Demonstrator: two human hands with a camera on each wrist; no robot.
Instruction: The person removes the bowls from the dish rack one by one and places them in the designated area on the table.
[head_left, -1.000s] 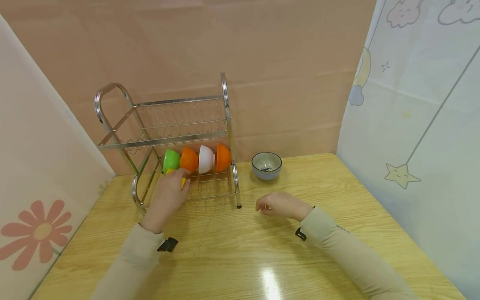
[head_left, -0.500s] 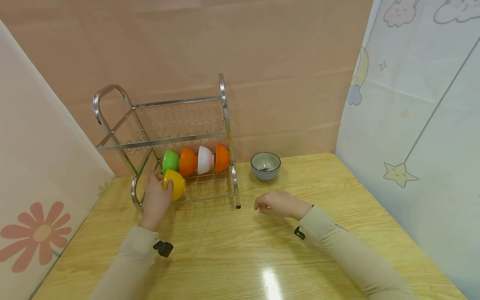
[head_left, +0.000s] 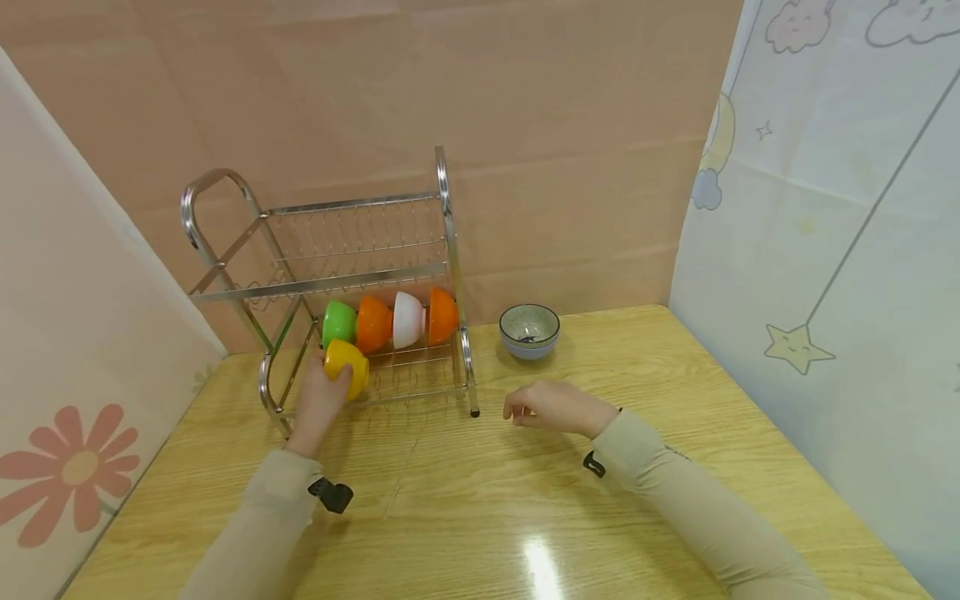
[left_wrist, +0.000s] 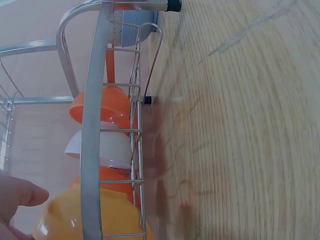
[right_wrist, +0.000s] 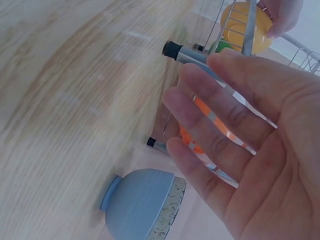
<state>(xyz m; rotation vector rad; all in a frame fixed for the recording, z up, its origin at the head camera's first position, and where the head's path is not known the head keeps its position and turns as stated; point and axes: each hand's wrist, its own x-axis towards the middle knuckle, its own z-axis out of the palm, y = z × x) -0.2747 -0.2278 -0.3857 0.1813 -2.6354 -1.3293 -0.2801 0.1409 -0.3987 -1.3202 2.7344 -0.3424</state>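
My left hand (head_left: 321, 402) holds a small yellow bowl (head_left: 349, 368) by its rim side, the thumb in front. The bowl lies tipped on its side in the front of the lower tier of a metal dish rack (head_left: 352, 281). Behind it, a green bowl (head_left: 341, 322), an orange bowl (head_left: 373, 323), a white bowl (head_left: 407, 319) and another orange bowl (head_left: 442, 315) stand on edge in a row. My right hand (head_left: 558, 407) hovers over the table with loosely bent fingers and holds nothing; in the right wrist view its palm (right_wrist: 280, 175) shows bare.
A speckled bowl with a blue outside (head_left: 531, 343) stands upright on the wooden table (head_left: 480, 500), right of the rack. The rack's upper tier rises above the small bowls. Fabric walls enclose the table at the back and sides.
My left hand has shifted left around the yellow bowl, which now shows more fully in front of the green and orange bowls. My right hand has stayed nearly still.
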